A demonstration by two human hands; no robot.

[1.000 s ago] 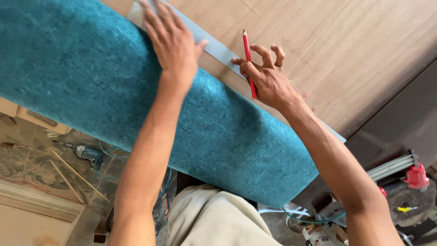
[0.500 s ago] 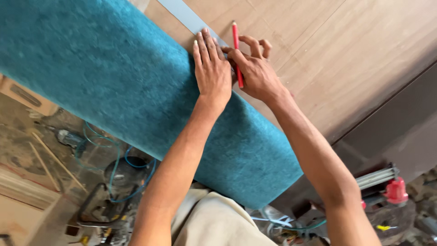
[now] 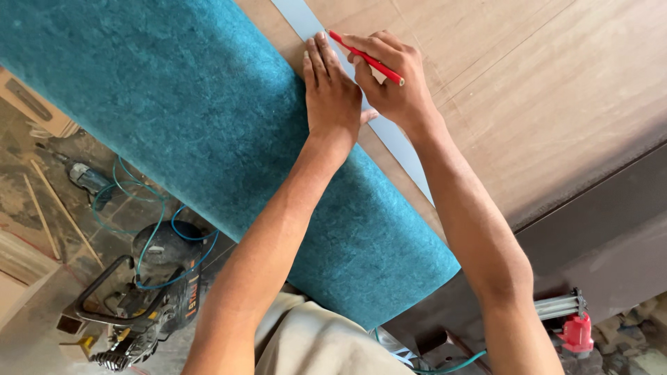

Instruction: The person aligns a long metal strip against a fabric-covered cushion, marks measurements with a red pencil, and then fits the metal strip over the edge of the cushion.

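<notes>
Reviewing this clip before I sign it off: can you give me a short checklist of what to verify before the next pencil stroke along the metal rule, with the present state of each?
1. Left hand lies flat, pressing by the metal rule: ok.
2. Right hand grips the red pencil: ok.
3. Pencil tip at the rule's edge: cannot tell, fingers hide the contact.
4. Rule lies flat on the plywood sheet: ok as far as seen.
5. Teal fabric roll lies beside the rule, not over it: ok.
6. Line already drawn under the rule: cannot tell.
</notes>
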